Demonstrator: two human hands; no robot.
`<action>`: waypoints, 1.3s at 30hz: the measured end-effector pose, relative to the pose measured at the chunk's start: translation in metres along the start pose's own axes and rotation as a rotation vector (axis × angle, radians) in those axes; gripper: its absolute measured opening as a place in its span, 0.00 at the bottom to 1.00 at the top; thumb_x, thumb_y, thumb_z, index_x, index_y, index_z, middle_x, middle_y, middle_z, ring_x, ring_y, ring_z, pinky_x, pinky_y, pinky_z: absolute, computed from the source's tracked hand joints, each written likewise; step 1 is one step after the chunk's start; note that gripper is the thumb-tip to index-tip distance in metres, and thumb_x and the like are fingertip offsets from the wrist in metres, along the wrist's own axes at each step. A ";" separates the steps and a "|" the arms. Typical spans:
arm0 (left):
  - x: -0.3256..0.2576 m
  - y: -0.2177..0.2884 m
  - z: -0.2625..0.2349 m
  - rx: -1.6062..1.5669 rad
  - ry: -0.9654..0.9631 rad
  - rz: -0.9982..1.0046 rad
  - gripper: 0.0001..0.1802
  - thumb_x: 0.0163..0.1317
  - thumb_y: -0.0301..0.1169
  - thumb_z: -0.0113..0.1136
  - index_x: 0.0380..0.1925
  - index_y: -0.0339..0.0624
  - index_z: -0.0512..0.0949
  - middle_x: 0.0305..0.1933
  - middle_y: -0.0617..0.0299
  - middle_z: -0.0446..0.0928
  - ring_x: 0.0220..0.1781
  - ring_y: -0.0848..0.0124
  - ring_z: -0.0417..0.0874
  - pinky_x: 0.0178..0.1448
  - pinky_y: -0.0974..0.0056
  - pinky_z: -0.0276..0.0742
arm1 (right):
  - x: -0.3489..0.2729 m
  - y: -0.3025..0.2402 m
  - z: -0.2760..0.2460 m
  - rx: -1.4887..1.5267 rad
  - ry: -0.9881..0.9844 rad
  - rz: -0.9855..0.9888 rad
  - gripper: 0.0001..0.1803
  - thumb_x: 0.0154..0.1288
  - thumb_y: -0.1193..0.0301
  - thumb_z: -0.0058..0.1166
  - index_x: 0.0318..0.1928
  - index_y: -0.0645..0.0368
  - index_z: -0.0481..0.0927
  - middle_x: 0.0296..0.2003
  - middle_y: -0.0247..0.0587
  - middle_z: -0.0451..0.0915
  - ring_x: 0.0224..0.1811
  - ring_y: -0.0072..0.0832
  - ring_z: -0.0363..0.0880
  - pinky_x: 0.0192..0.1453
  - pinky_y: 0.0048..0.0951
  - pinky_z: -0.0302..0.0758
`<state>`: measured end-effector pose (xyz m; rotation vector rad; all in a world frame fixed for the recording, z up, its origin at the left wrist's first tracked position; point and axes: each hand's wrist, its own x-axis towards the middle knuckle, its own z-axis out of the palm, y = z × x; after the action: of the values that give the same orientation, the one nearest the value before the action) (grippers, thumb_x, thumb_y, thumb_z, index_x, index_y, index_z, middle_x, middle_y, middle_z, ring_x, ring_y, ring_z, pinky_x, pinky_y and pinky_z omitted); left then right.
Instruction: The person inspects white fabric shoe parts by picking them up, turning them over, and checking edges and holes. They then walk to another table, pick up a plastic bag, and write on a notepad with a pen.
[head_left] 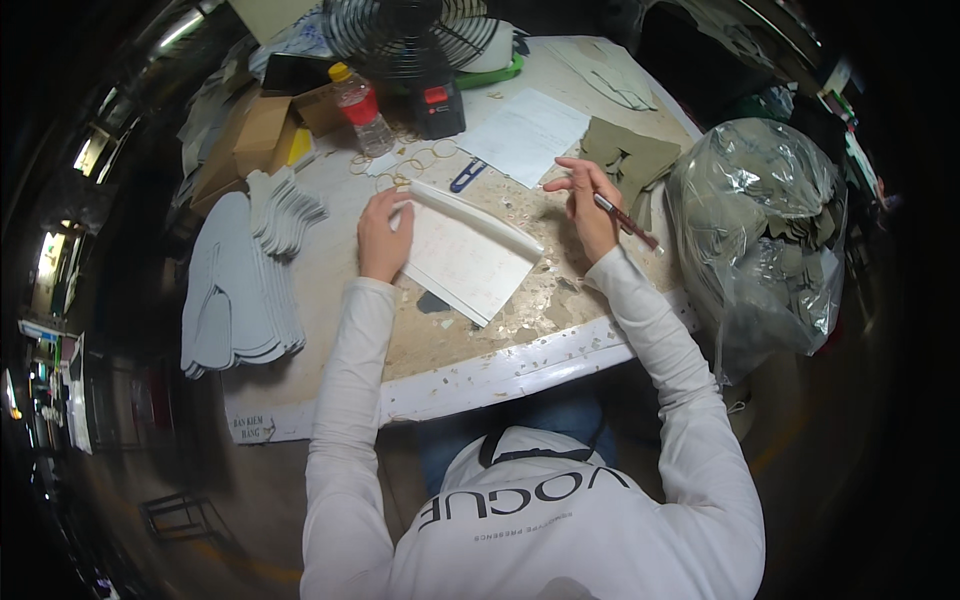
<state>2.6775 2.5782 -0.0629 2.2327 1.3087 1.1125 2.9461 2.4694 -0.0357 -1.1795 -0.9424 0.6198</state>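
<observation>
A white notebook or pad of paper [470,255] lies slanted in front of me, its far edge curled up in a fold. My left hand [385,238] is at its left corner, with bent fingers and thumb closed on the edge. Right of the pad, my right hand [590,205] is raised just over the table. A dark red pen [628,222] is held in it, pointing down to the right, while the index finger stretches out to the left. Past the pad lie small blue thread snips [467,175] and a white written sheet [525,135].
Stacked grey cut pieces [240,290] lie at left, near a cardboard box [255,140]. A bottle with a yellow cap [362,110], a black battery pack [437,108] and a fan [400,35] stand behind. Olive pieces [630,155] and a bulging clear bag [755,230] are at right. Scraps litter the tabletop.
</observation>
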 end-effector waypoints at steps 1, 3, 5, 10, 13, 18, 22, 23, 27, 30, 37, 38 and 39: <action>0.004 -0.005 -0.007 -0.078 0.054 -0.051 0.17 0.57 0.41 0.57 0.42 0.44 0.78 0.46 0.50 0.76 0.50 0.55 0.76 0.56 0.54 0.69 | -0.001 -0.002 -0.001 -0.090 -0.008 -0.022 0.14 0.69 0.63 0.47 0.41 0.57 0.83 0.23 0.35 0.81 0.17 0.10 0.64 0.21 0.16 0.61; 0.006 -0.011 -0.019 0.036 0.086 -0.152 0.16 0.56 0.39 0.58 0.40 0.42 0.78 0.39 0.50 0.77 0.42 0.56 0.79 0.48 0.58 0.73 | -0.004 -0.001 0.002 -0.287 -0.129 0.011 0.15 0.67 0.61 0.50 0.43 0.58 0.82 0.23 0.37 0.82 0.20 0.15 0.74 0.25 0.19 0.70; 0.004 -0.011 -0.028 0.122 0.009 -0.325 0.17 0.55 0.39 0.60 0.42 0.41 0.77 0.39 0.49 0.77 0.43 0.56 0.79 0.49 0.57 0.73 | -0.010 0.005 0.011 -0.449 -0.242 -0.132 0.14 0.63 0.63 0.55 0.42 0.60 0.81 0.25 0.41 0.82 0.25 0.23 0.80 0.32 0.22 0.75; -0.011 -0.005 -0.032 0.210 -0.083 -0.225 0.31 0.43 0.41 0.72 0.46 0.38 0.75 0.41 0.47 0.75 0.43 0.58 0.79 0.49 0.58 0.74 | -0.023 0.018 0.022 -0.483 -0.531 -0.352 0.17 0.56 0.65 0.60 0.44 0.59 0.80 0.38 0.47 0.81 0.38 0.39 0.80 0.44 0.30 0.75; -0.009 -0.010 -0.034 0.110 -0.254 -0.398 0.32 0.37 0.38 0.76 0.44 0.37 0.76 0.41 0.49 0.77 0.40 0.62 0.80 0.45 0.63 0.76 | -0.025 0.018 0.019 -0.499 -0.531 -0.221 0.19 0.54 0.65 0.61 0.47 0.56 0.79 0.39 0.48 0.81 0.39 0.38 0.80 0.44 0.30 0.75; -0.001 -0.015 -0.037 -0.477 -0.310 -0.380 0.17 0.52 0.33 0.67 0.40 0.38 0.78 0.37 0.61 0.80 0.32 0.71 0.81 0.34 0.71 0.75 | -0.020 0.015 0.005 -0.537 -0.538 -0.103 0.19 0.52 0.70 0.62 0.47 0.56 0.80 0.29 0.39 0.82 0.23 0.21 0.71 0.31 0.22 0.70; -0.001 -0.012 -0.030 -0.768 -0.086 -0.300 0.08 0.61 0.30 0.58 0.39 0.40 0.80 0.31 0.66 0.80 0.29 0.76 0.80 0.34 0.75 0.74 | -0.005 -0.008 -0.015 -0.348 -0.255 -0.137 0.12 0.52 0.75 0.57 0.39 0.58 0.83 0.24 0.31 0.80 0.22 0.15 0.71 0.28 0.18 0.68; 0.000 -0.012 -0.027 -0.680 -0.016 -0.318 0.08 0.61 0.30 0.58 0.39 0.40 0.80 0.32 0.66 0.80 0.29 0.77 0.80 0.33 0.75 0.74 | -0.001 -0.018 -0.025 -0.389 -0.126 -0.127 0.11 0.52 0.76 0.56 0.39 0.57 0.84 0.22 0.30 0.80 0.22 0.14 0.72 0.27 0.18 0.68; 0.002 -0.019 -0.009 -0.484 0.168 -0.179 0.07 0.60 0.28 0.57 0.38 0.39 0.80 0.32 0.64 0.80 0.28 0.78 0.79 0.32 0.74 0.74 | 0.037 -0.049 -0.053 -0.594 0.435 -0.290 0.11 0.53 0.73 0.56 0.38 0.55 0.84 0.22 0.39 0.81 0.23 0.23 0.76 0.31 0.26 0.72; -0.003 -0.026 0.000 -0.379 0.143 -0.155 0.07 0.60 0.27 0.57 0.37 0.39 0.80 0.30 0.65 0.79 0.27 0.80 0.77 0.32 0.75 0.73 | 0.077 -0.053 -0.056 -0.614 0.581 -0.410 0.11 0.53 0.72 0.57 0.39 0.54 0.84 0.23 0.43 0.81 0.25 0.28 0.79 0.34 0.28 0.73; -0.009 -0.019 -0.006 -0.276 0.114 -0.125 0.05 0.59 0.26 0.57 0.32 0.39 0.81 0.27 0.66 0.77 0.25 0.81 0.73 0.32 0.75 0.71 | 0.210 -0.049 -0.010 -0.578 0.597 -0.469 0.13 0.46 0.71 0.55 0.36 0.52 0.84 0.23 0.42 0.81 0.25 0.32 0.80 0.35 0.30 0.76; -0.009 -0.018 -0.007 -0.269 0.107 -0.117 0.05 0.59 0.26 0.57 0.32 0.39 0.81 0.28 0.63 0.78 0.26 0.79 0.75 0.32 0.74 0.73 | 0.227 -0.048 -0.002 -0.596 0.538 -0.443 0.13 0.46 0.71 0.56 0.35 0.50 0.85 0.24 0.40 0.81 0.27 0.33 0.82 0.38 0.29 0.77; -0.009 -0.017 -0.008 -0.262 0.101 -0.110 0.05 0.59 0.25 0.57 0.31 0.39 0.81 0.29 0.61 0.78 0.26 0.78 0.77 0.32 0.73 0.74 | 0.245 -0.049 0.004 -0.657 0.487 -0.399 0.13 0.46 0.71 0.57 0.36 0.49 0.85 0.26 0.42 0.82 0.30 0.34 0.83 0.42 0.31 0.77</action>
<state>2.6592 2.5788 -0.0719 1.9167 1.2278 1.2882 3.0599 2.6581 0.0815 -1.5623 -0.9413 -0.3263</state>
